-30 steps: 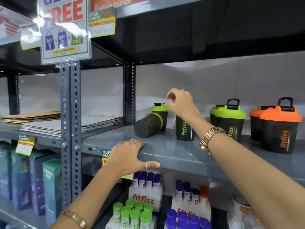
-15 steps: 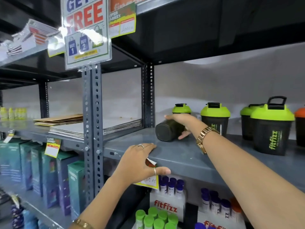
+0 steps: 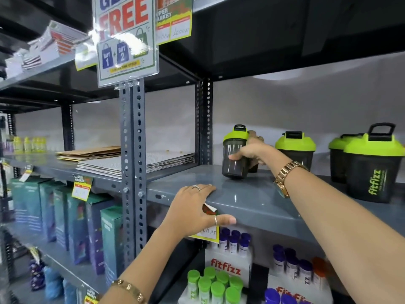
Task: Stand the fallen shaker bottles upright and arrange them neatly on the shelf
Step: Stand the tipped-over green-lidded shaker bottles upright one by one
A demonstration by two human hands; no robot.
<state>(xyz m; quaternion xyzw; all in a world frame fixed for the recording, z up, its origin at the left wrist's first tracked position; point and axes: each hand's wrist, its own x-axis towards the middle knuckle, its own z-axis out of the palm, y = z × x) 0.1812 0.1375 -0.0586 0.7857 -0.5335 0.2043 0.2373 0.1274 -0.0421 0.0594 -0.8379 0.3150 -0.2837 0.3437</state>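
A dark shaker bottle with a green lid [image 3: 234, 154] stands almost upright at the left end of the grey shelf [image 3: 247, 194], its base just touching or slightly above the shelf. My right hand [image 3: 252, 151] is shut around its right side. Another bottle is mostly hidden behind my hand. To the right stand more green-lidded shaker bottles [image 3: 294, 148] [image 3: 372, 167], all upright. My left hand [image 3: 197, 212] rests flat over the shelf's front edge, thumb under the lip, holding no bottle.
A perforated grey upright post [image 3: 132, 161] stands left of the shelf, with a "FREE" promo sign [image 3: 125, 38] above. Flat cardboard sheets [image 3: 122, 160] lie on the left bay. Fitfizz tube packs [image 3: 228, 270] sit on the shelf below.
The bottle that lay on its side has been gripped by my right hand and tipped up to standing. My left hand stays on the shelf edge. The view has shifted left.
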